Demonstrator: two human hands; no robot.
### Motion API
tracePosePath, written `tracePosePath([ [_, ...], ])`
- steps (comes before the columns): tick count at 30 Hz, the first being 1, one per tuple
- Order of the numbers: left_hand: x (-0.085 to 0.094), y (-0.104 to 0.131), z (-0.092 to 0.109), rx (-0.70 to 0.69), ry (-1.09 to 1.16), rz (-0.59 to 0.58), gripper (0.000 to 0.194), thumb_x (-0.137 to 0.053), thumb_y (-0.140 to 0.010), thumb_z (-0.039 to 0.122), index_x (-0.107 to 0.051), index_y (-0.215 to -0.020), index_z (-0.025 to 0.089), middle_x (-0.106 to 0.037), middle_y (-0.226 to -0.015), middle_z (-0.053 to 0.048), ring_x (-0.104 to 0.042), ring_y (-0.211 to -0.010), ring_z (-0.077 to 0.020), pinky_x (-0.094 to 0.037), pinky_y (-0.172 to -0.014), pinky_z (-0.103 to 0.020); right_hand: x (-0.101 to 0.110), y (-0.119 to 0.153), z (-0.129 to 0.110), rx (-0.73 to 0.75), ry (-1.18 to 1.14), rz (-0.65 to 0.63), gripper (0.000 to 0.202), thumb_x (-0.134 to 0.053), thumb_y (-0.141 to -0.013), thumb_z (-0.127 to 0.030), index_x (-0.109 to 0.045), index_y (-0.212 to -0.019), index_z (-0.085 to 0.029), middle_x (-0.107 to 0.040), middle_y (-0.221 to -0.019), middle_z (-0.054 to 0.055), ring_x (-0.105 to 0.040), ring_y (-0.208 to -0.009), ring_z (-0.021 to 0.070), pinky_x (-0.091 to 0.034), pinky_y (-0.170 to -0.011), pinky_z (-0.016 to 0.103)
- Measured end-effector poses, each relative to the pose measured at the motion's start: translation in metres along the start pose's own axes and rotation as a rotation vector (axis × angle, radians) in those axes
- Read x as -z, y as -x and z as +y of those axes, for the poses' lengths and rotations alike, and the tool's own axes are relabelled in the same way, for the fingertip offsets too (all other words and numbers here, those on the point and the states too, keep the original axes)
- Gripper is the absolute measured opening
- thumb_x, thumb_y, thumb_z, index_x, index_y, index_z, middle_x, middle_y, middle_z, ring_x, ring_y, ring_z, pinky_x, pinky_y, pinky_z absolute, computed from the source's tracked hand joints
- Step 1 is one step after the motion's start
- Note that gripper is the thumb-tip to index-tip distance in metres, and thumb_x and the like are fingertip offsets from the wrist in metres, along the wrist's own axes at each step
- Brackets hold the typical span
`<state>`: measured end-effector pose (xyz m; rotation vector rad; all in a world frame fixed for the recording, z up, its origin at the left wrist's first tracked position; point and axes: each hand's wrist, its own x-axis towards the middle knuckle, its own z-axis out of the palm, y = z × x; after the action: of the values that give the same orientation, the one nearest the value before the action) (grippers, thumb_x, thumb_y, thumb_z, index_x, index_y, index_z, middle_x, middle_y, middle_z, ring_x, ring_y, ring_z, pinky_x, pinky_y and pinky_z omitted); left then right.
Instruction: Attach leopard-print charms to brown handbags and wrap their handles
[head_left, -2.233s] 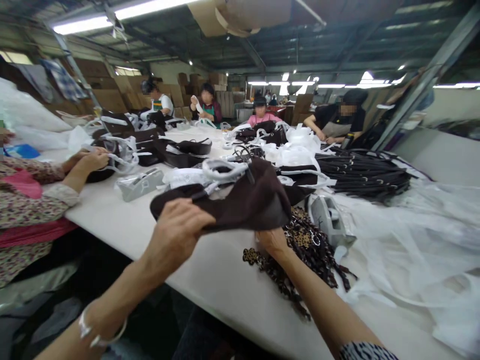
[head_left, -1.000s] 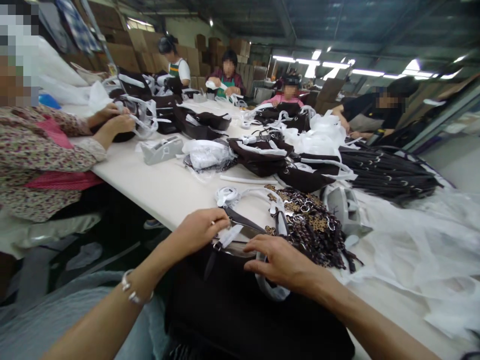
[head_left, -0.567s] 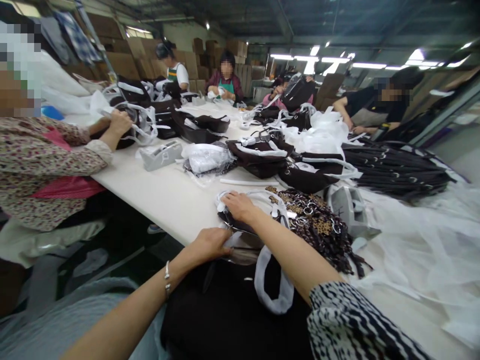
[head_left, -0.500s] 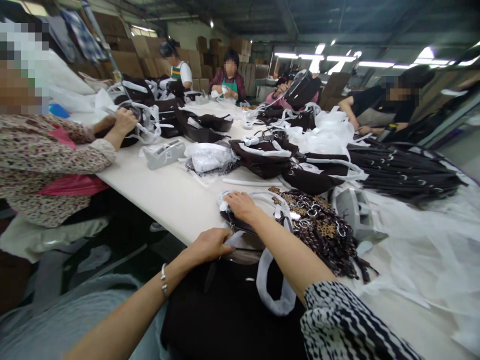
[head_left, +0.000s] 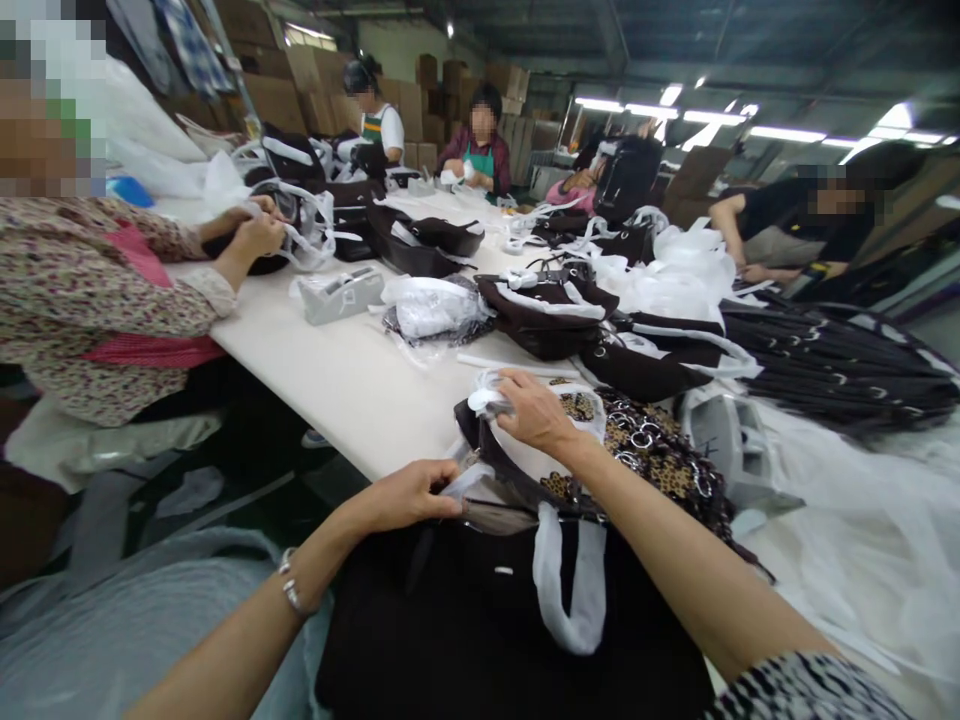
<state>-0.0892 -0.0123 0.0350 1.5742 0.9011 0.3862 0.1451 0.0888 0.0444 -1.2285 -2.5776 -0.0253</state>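
Note:
A black handbag (head_left: 480,620) lies in front of me, its mouth parted and a beige lining showing. One carry handle wrapped in white (head_left: 553,590) hangs over its near side. My left hand (head_left: 412,492) pinches the left end of the bag's opening, beside a pale strip. On the far side, my right hand (head_left: 536,412) has its fingers closed around white wrapping (head_left: 491,395) at the bag's far edge. Dark chains with leopard-patterned charms and metal rings (head_left: 667,455) are heaped just right of the bag, partly behind my right arm.
Grey tape dispensers (head_left: 341,295) stand on the white table (head_left: 300,365). More dark bags (head_left: 547,315) and white packing sheets (head_left: 862,480) lie farther back and right. A co-worker in a floral sleeve (head_left: 172,320) handles a bag at left; several other people work around the table.
My right hand has lifted and shifted right with the white wrapping, and the bag's far side stands more open. My left hand keeps its hold. The view has turned slightly left.

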Motion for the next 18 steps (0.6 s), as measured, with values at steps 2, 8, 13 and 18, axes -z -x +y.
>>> tracePosePath([
  [2, 0.0, 0.0, -0.001, 0.012, 0.065, -0.017, 0.019, -0.064, -0.08, 0.031, -0.057, -0.088, 0.015, -0.063, -0.079, 0.001, -0.055, -0.071, -0.0145, -0.039, -0.066, -0.024, 0.02, 0.01, 0.002, 0.052, -0.096, 0.085, 0.03, -0.059, -0.08, -0.019, -0.057, -0.11, -0.015, -0.048, -0.139, 0.017, -0.043, -0.129, 0.028, -0.037, -0.109, 0.044],
  [8, 0.001, 0.003, 0.0, -0.015, 0.122, -0.114, 0.027, -0.064, -0.083, 0.037, -0.061, -0.098, 0.014, -0.062, -0.08, 0.0, -0.056, -0.076, -0.0158, -0.041, -0.072, -0.025, 0.069, 0.042, -0.01, 0.077, -0.148, 0.211, 0.02, -0.061, -0.075, -0.015, -0.059, -0.095, -0.019, -0.035, -0.153, 0.014, -0.032, -0.141, 0.0308, -0.032, -0.113, 0.049],
  [13, -0.014, 0.017, 0.024, -0.132, -0.112, -0.09, 0.018, -0.058, -0.088, 0.032, -0.064, -0.086, 0.015, -0.06, -0.083, 0.0, -0.052, -0.079, -0.015, -0.04, -0.074, -0.023, 0.083, 0.047, -0.012, -0.024, -0.258, 0.242, 0.018, -0.066, -0.072, -0.017, -0.059, -0.089, -0.021, -0.048, -0.145, 0.013, -0.044, -0.134, 0.0287, -0.037, -0.11, 0.046],
  [18, -0.024, 0.037, 0.062, -0.222, -0.093, -0.116, 0.019, -0.063, -0.086, 0.03, -0.069, -0.099, 0.017, -0.063, -0.083, -0.001, -0.054, -0.077, -0.0144, -0.044, -0.074, -0.023, 0.09, 0.036, -0.034, -0.048, -0.439, 0.16, 0.025, -0.067, -0.083, -0.035, -0.063, -0.103, -0.021, -0.069, -0.112, 0.007, -0.062, -0.101, 0.0231, -0.045, -0.091, 0.037],
])
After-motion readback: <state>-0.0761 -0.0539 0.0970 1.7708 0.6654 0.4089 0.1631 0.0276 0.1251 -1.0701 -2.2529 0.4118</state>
